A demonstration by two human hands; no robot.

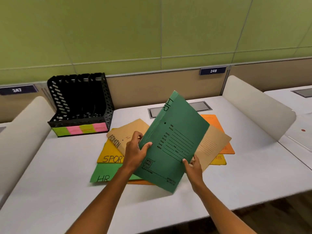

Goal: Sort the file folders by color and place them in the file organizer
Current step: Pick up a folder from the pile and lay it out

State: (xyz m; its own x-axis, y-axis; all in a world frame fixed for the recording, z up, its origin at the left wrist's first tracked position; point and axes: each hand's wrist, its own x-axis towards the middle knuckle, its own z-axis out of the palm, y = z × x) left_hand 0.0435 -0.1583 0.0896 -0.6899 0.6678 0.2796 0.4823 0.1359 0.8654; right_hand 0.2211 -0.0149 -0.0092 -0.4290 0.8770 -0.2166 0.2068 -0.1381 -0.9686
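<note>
A dark green folder [173,135] marked HR is lifted and tilted above the pile. My left hand [135,149] grips its left edge, thumb on the cover. Its lower right edge is pinched by my right hand [194,166]. Beneath lie a tan folder [121,132] marked ADMIN, a yellow folder [109,156] marked SPORT, a light green folder [103,174] marked HR and an orange folder [214,122]. A black mesh file organizer [79,105] with green and pink labels on its front stands at the back left, its slots holding nothing.
The white desk [67,166] has curved white dividers on the left [25,125] and right [256,105]. A grey cable hatch [200,106] sits behind the pile. Number plates 247 and 248 hang on the back partition.
</note>
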